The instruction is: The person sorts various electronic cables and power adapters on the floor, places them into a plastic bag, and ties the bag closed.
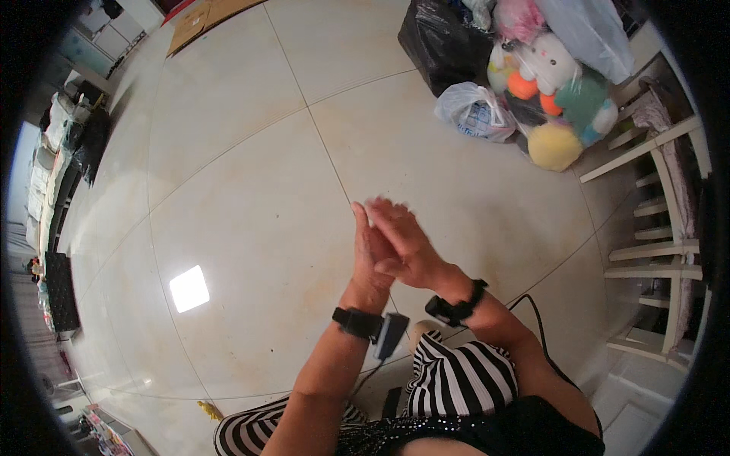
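My left hand (368, 263) and my right hand (412, 246) meet in front of my body, above the tiled floor (251, 239). Their palms face each other and the fingers stretch forward. The right fingers are blurred and partly cover the left hand. Nothing held shows in either hand, though the space between the palms is mostly hidden. A black strap (355, 322) with a grey module (391, 335) and a cable sits on my left wrist. On my right wrist is another black strap (459, 308). Striped trousers (462, 370) cover my legs below.
At the upper right stand a black plastic bag (445, 43), a small white bag (476, 111) and a clear bag of plush toys (553, 97). White wooden chairs (656, 251) line the right side. Flat cardboard (205, 20) lies far off. A black cable (539, 325) runs beside my right arm.
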`<state>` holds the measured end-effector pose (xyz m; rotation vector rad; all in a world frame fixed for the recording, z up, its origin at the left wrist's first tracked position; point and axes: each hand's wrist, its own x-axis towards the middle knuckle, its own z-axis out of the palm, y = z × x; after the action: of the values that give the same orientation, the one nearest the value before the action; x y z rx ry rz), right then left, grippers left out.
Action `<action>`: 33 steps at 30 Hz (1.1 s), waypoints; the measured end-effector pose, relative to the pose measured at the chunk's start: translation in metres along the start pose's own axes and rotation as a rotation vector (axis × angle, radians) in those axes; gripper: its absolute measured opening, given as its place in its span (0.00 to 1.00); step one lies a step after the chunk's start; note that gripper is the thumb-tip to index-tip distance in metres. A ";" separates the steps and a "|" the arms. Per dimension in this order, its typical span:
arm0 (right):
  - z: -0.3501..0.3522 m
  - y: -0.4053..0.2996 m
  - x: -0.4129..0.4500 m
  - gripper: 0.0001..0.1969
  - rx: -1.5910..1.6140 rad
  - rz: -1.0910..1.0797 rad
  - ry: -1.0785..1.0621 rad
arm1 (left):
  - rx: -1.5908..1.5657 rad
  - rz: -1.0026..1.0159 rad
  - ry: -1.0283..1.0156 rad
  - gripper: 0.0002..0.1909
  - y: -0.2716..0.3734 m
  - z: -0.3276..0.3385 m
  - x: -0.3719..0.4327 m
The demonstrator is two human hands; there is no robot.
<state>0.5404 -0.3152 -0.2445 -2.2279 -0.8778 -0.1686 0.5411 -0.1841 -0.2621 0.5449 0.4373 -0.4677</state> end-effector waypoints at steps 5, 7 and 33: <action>0.011 0.085 -0.027 0.43 0.903 0.898 0.271 | -0.334 0.104 -0.418 0.45 0.040 0.040 -0.035; -0.002 0.074 -0.022 0.49 1.184 0.946 0.361 | -0.191 0.215 -0.365 0.44 0.052 0.045 -0.039; -0.102 -0.186 0.052 0.27 0.191 0.333 -0.638 | -0.148 -0.257 -0.211 0.26 0.207 0.037 -0.119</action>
<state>0.4750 -0.2610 -0.0433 -2.2259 -0.7761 0.7856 0.5642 -0.0128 -0.0934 0.2925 0.3371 -0.7261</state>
